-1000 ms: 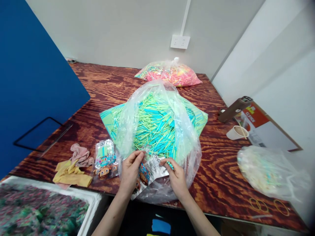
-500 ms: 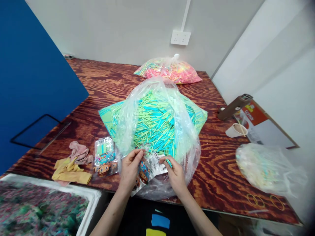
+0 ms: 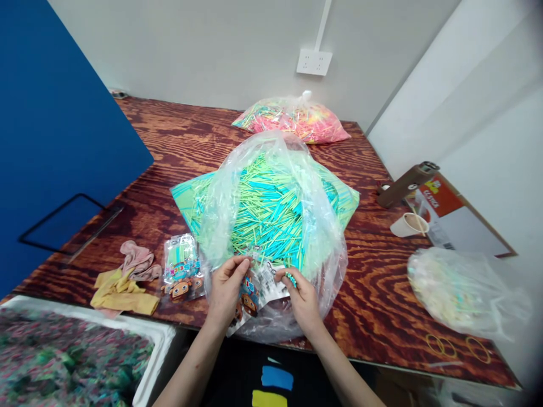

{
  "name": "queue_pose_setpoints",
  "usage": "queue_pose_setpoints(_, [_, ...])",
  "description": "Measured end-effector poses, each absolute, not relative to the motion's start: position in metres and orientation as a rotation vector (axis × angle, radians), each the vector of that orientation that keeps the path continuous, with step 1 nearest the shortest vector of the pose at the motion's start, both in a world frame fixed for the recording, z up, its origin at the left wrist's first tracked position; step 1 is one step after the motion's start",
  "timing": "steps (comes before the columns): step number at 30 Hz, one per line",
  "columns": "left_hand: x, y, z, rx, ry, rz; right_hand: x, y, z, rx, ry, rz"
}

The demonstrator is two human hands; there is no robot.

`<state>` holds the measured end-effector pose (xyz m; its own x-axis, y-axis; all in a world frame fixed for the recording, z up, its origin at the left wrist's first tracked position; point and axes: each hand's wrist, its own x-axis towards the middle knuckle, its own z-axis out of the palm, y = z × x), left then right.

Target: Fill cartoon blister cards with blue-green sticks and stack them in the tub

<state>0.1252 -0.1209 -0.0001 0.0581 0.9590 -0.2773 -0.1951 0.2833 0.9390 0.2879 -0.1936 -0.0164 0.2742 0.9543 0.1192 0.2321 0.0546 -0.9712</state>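
Observation:
My left hand (image 3: 227,285) is closed, thumb and finger pinching the edge of a printed plastic packet (image 3: 250,297) with cartoon faces. My right hand (image 3: 303,297) curls around a small bundle of thin green and blue sticks (image 3: 291,280), whose ends show between the fingers. Its fingertips are at the packet's right edge; whether they grip it too, I cannot tell. Right behind both hands, a large clear bag (image 3: 320,226) lies open, heaped with loose light-green and blue sticks (image 3: 271,209). A filled packet (image 3: 182,268) with similar print lies left of my left hand.
Yellow and pink cloths (image 3: 123,291) lie at the left, above a white foam box (image 3: 163,333). A tied bag of coloured sticks (image 3: 292,121) sits at the back. On the right are a brown cylinder (image 3: 407,185), paper cup (image 3: 409,225), clear bag (image 3: 462,291) and rubber bands (image 3: 477,349).
The view has shifted slightly. Both hands stay nearly in place at the packet, and the bundle's ends show a little more clearly in my right hand.

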Motion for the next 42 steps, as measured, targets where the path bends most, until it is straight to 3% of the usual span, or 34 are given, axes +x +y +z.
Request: queue_pose_setpoints(42, [0.13,-0.121,0.018,0.886,1.081,1.062,0.292,-0.189,-0.009,-1.442,-1.179,0.869])
